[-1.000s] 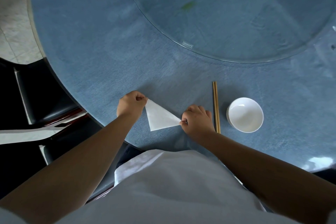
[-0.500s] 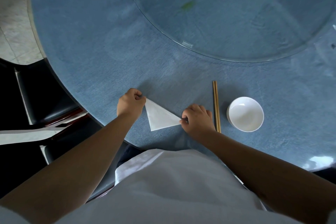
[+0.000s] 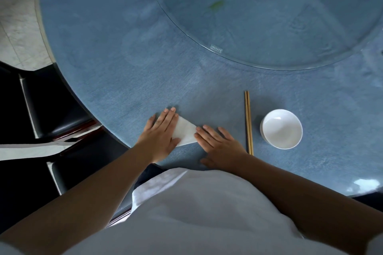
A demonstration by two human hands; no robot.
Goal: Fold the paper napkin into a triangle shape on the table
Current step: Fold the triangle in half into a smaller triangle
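Two flat hands are pressed on the white folded paper napkin (image 3: 186, 132) at the near edge of the blue round worktop (image 3: 128, 72): left hand (image 3: 160, 132) and right hand (image 3: 220, 145), fingers extended, nothing clamped. Thin, light and easily torn, it is probably best taken by its corners; its left part is hidden under the left palm

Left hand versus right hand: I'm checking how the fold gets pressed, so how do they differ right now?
The left hand lies across the napkin, hiding its left part; the right hand only meets its right tip with the fingertips, palm on the blue tablecloth. The left fingers are close together, the right ones spread. The right hand lies beside the chopsticks. Both are flat, open, palm down.
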